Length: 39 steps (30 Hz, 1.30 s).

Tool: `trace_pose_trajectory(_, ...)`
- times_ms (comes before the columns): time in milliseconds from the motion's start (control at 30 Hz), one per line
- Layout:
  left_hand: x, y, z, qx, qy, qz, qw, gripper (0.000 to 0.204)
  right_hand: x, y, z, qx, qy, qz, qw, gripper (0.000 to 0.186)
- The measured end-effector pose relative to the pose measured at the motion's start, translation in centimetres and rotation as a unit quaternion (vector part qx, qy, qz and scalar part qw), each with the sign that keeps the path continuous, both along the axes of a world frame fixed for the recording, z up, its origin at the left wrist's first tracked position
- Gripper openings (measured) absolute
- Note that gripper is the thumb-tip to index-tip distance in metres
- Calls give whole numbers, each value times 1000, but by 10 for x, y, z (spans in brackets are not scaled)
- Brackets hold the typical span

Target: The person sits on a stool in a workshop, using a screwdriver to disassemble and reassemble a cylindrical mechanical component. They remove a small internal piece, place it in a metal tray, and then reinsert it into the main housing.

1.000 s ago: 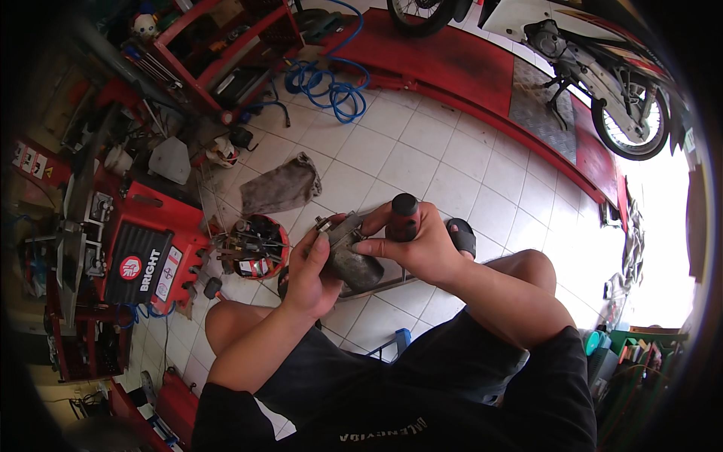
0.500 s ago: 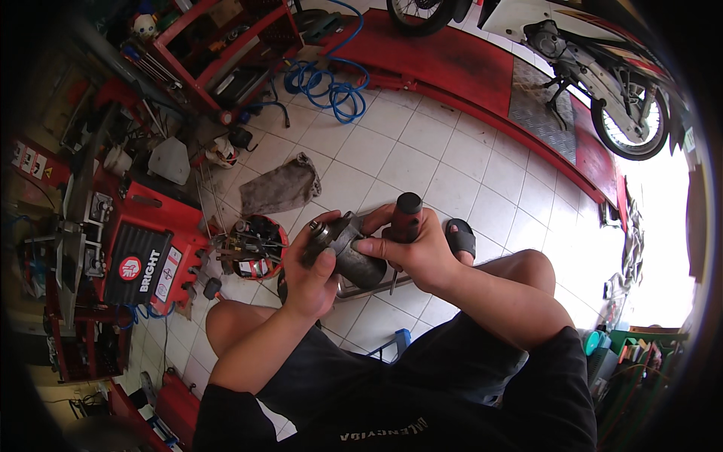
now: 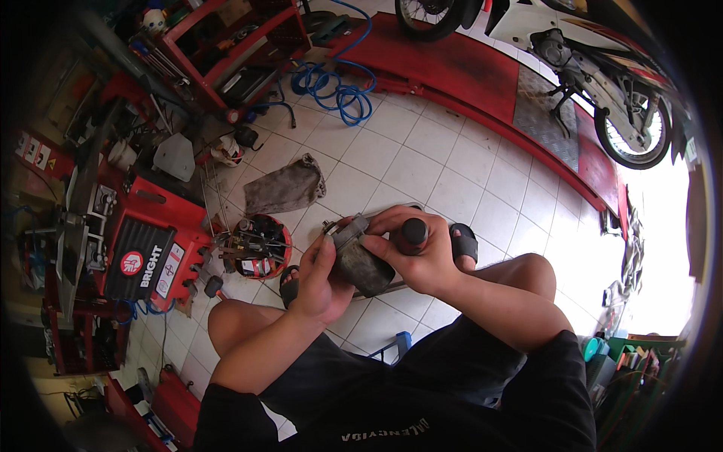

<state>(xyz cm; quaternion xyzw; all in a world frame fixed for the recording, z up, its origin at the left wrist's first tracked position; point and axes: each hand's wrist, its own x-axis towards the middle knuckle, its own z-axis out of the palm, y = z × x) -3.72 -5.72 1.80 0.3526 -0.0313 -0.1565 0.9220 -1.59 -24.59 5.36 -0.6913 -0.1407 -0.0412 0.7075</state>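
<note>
Between my hands, above the gap of my knees, is a grey metal starter motor (image 3: 364, 270) with a dark cylindrical body and a lighter end cap. My left hand (image 3: 320, 286) is wrapped round its left side, thumb along the cap. A screwdriver (image 3: 413, 232) with a red and black handle sits in the grip of my right hand (image 3: 431, 264), its dark butt end facing up. The right thumb and fingertips also touch the motor near the cap. The screwdriver's blade is hidden beneath the hand. A tray (image 3: 396, 283) on the floor shows partly behind the motor.
A round red container of tools (image 3: 262, 248) and a grey rag (image 3: 286, 185) lie ahead-left on the tiles. A hammer (image 3: 215, 286) lies by my left knee. Farther off are a red machine (image 3: 151, 248), a coiled blue hose (image 3: 339, 94) and a motorcycle (image 3: 595, 98) on a red lift (image 3: 452, 68).
The motor has turned in my hands, its cap end swinging. My right hand has tilted, so the screwdriver's butt faces up more directly and its blade no longer shows. The view has shifted slightly.
</note>
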Motion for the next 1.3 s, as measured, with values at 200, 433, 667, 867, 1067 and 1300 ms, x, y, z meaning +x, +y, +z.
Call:
trace_pose_trajectory(200,-3,-1,5,-18,101,-32,994,63,1,8,-1,-41,26,-26,998,17)
trace_pose_trajectory(433,-6,0,3,-18,151,-29,988,65,8,6,0,-125,-63,-22,990,16)
trace_pose_trajectory(667,-5,1,1,-65,179,-34,981,63,8,9,-5,-155,-75,-26,985,13)
trace_pose_trajectory(867,-4,7,-2,-110,219,-41,969,61,27,-18,7,-153,-172,103,968,35)
trace_pose_trajectory(1067,-7,4,2,-52,326,-47,943,57,37,-33,14,-264,-272,219,899,52)
trace_pose_trajectory(1300,-11,0,-12,-22,358,-85,929,55,37,-39,20,-336,-233,303,861,49)
